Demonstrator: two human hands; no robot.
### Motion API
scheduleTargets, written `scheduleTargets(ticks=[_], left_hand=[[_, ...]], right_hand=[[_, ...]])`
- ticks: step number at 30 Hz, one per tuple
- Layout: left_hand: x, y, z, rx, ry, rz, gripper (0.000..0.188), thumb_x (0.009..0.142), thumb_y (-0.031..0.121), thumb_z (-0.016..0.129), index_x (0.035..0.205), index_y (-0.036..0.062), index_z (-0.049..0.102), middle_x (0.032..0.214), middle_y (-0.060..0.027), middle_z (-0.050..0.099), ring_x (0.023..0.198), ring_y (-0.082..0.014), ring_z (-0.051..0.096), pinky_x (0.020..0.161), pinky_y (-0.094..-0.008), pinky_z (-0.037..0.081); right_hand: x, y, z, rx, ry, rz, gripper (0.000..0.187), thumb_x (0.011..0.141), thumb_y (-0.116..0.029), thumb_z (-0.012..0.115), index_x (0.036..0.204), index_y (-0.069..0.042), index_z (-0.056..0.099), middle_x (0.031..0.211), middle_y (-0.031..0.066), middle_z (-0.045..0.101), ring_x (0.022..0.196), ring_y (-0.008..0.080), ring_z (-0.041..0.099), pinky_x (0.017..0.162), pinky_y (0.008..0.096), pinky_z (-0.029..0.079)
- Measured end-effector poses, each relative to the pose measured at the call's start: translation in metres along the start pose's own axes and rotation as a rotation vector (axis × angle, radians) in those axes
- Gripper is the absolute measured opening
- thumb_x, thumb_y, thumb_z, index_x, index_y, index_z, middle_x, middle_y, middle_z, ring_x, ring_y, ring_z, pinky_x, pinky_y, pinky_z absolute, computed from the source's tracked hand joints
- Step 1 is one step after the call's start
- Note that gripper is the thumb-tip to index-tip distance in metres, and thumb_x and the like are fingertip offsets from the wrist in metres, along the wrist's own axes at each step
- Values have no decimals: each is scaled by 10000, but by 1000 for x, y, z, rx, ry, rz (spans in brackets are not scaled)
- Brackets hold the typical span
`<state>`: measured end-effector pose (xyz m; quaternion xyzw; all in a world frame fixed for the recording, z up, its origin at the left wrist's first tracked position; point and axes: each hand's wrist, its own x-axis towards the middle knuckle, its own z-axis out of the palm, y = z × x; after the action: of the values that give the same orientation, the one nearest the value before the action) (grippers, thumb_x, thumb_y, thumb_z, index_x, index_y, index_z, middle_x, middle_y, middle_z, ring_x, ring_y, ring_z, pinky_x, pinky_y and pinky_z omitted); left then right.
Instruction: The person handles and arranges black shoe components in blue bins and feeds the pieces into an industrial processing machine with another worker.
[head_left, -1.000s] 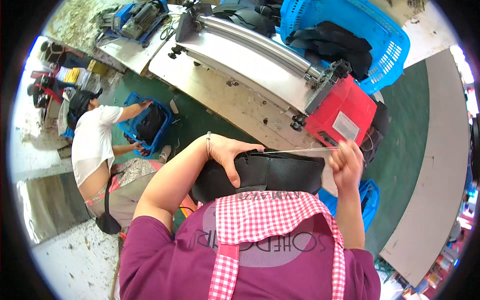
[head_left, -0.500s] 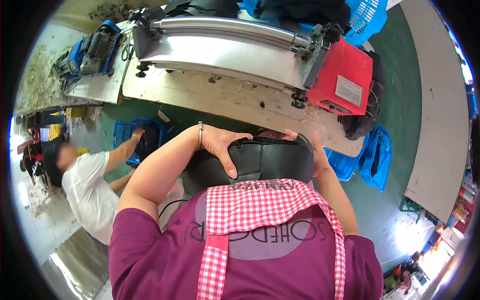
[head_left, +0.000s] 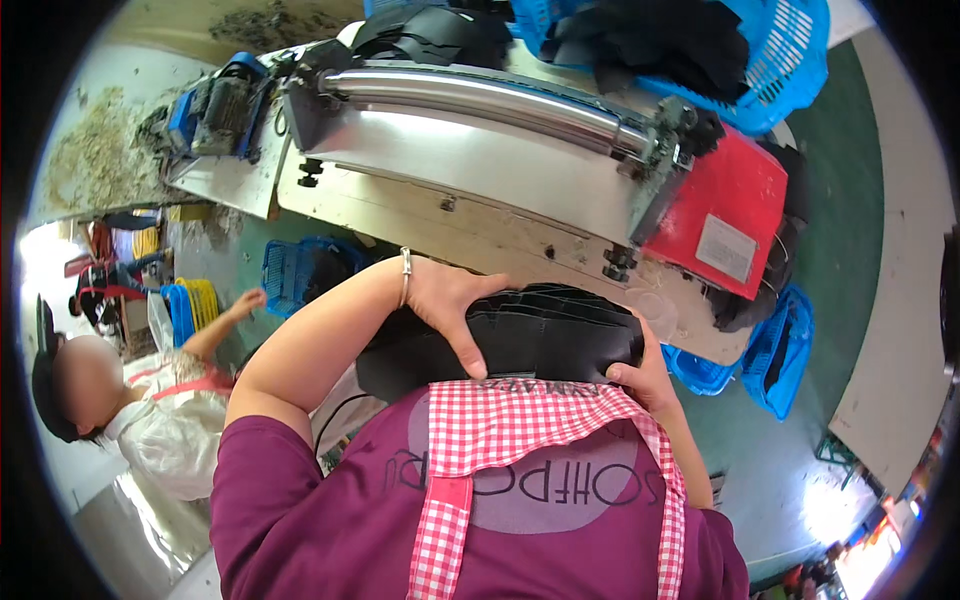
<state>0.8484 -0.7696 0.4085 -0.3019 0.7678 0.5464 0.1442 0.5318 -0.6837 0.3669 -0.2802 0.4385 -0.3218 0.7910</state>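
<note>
Between my two hands is a thick stack of black leather-like pieces point(head_left: 515, 335), bowed and held against the front of my checked apron point(head_left: 530, 425). My left hand point(head_left: 448, 300) grips its left part, thumb down over the near face and the other fingers mostly hidden behind. At the right end, my right hand point(head_left: 648, 372) is closed round the edge, with its thumb on the near side. Several layers fan slightly apart along the stack's upper edge.
Ahead, a roller machine point(head_left: 480, 110) with a red housing point(head_left: 725, 215) stands on a worn table point(head_left: 400, 205). A blue basket point(head_left: 785, 60) of black pieces lies behind it. More blue baskets point(head_left: 785, 350) stand low at right. A co-worker in white point(head_left: 165, 430) is at left.
The stack has tilted, showing more layered edges on top. My right thumb has come onto its near face. The co-worker's arm has moved away from the left basket.
</note>
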Motion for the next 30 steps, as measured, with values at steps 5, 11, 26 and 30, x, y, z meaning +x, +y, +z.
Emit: scheduleTargets(ticks=[5, 11, 26, 30], left_hand=[[23, -59, 13, -616, -75, -25, 1048, 608, 500, 836, 1404, -20, 395, 1379, -218, 478, 1286, -304, 453, 1081, -379, 325], [53, -83, 5, -930, -101, -260, 1037, 608, 389, 856, 1449, 27, 370, 1428, -154, 451, 1312, -262, 418, 1098, -386, 311], [93, -85, 88, 8, 532, -141, 957, 639, 572, 795, 1434, 212, 403, 1485, -176, 295, 1373, -459, 261, 1093, -604, 274], [90, -44, 93, 355, 687, -327, 866, 668, 538, 787, 1402, 218, 458, 1406, -148, 397, 1312, -395, 352, 1055, -596, 304]], right_hand=[[24, 13, 4, 283, 136, 94, 663, 693, -6, 761, 1296, -2, 484, 1166, 110, 610, 1062, 233, 614, 962, 374, 493], [75, 54, -25, 384, 198, 205, 560, 740, 14, 732, 1254, -29, 513, 1127, 107, 624, 1003, 244, 637, 829, 394, 564], [94, 53, -108, -89, 124, 220, 707, 725, -27, 792, 1346, -44, 454, 1214, 101, 584, 1082, 222, 603, 822, 342, 539], [102, 63, -136, -781, 95, 87, 724, 751, -185, 811, 1370, -60, 458, 1325, 134, 528, 1183, 252, 546, 957, 388, 469]])
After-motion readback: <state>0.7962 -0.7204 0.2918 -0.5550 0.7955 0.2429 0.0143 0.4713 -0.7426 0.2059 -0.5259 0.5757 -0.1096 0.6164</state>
